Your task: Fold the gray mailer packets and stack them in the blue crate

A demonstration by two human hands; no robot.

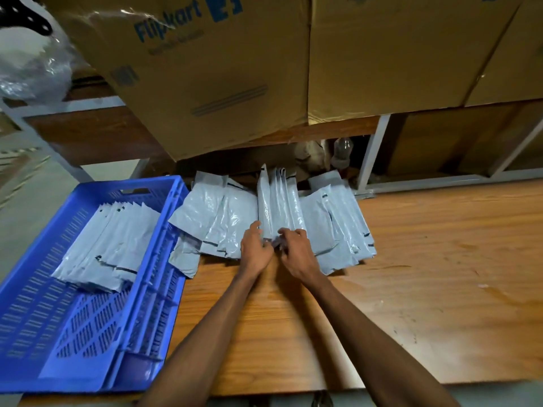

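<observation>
Wooden table: both hands, left and right, pinch upright gray mailer packets.

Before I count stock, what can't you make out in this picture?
Head view only:
- The near ends of the held packets, covered by the left hand and right hand.
- The crate, cut off at the left edge.
- Lower packets in the crate pile, buried.
- The bottle, dark under the shelf.

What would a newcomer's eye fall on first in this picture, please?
Probably the bright blue crate at the left, with gray packets stacked inside. Next, both hands, left and right, gripping an upright bundle of mailers among loose ones on the wooden table. Big cardboard boxes loom behind.
</observation>
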